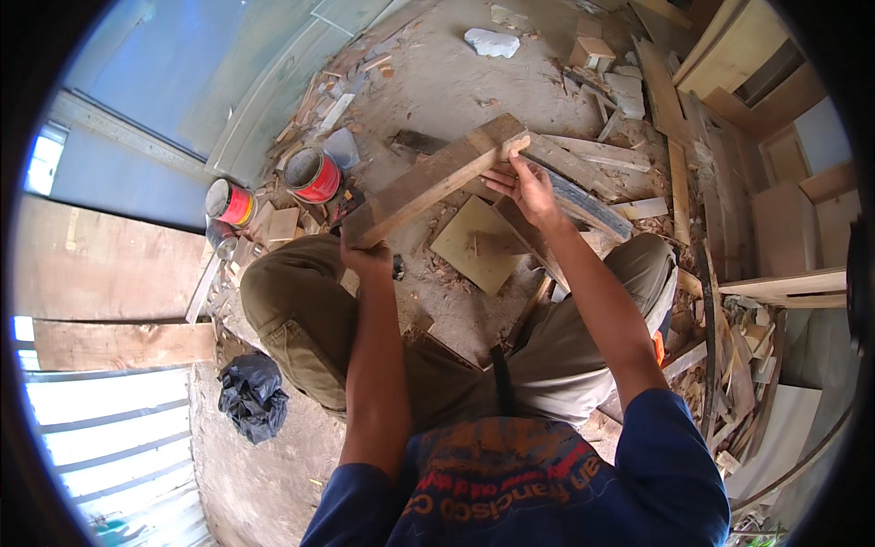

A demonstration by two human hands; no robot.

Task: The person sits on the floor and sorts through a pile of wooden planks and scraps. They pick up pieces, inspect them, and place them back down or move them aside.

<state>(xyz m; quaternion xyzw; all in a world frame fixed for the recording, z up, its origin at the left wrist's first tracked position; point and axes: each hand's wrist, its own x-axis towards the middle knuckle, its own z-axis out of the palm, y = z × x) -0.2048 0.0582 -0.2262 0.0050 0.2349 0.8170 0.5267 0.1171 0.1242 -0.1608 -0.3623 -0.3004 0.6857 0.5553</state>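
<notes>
A thick length of rough brown timber [436, 182] is held up in front of me, slanting from lower left to upper right. My left hand [368, 258] grips its near left end from below, with the fingers partly hidden behind the wood. At the far right end, my right hand [529, 187] holds the timber between thumb and fingers. Below it on the ground lies a square pale board [478, 244] with a small wood piece [497, 243] on top. A dark-edged plank [583, 205] lies just right of my right hand.
Two red-labelled cans [314, 176] [230, 202] stand at the left among wood offcuts [283, 224]. A black plastic bag [252, 397] lies by my left knee. Scrap planks [597, 153] cover the ground at right, beside wooden shelving [786, 210]. A white chunk [492, 42] lies far off.
</notes>
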